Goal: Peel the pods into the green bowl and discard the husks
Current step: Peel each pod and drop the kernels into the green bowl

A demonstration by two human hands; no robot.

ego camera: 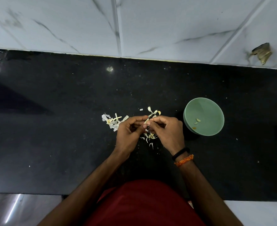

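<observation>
head view, looking down on a polished black stone desk [69, 144] set against a white marble-veined tiled wall [167, 26].

both hands meet over the middle of the desk. left hand [129, 134] with fingers curled, thumb and forefinger pinching a small pale pod [146, 121]. right hand [167, 129] also curled, its fingertips [150, 120] pinching the same pod from the other side. the two hands touch at the pod; most of the pod is hidden by the fingers.

loose papery white and yellowish husks [113, 122] lie scattered on the desk: one cluster just left of the left hand, another just beyond the fingertips, more below and between the hands.

round pale green bowl [204, 103] stands on the desk to the right of the right hand, near but apart from it. inside, near the bottom, a few small pale peeled pieces [197, 121].

right wrist carries a black band [181, 153] and an orange thread band [184, 160] beside it. dark red garment [142, 204] at the bottom edge. a chipped brownish patch [261, 53] shows on the wall at upper right.
</observation>
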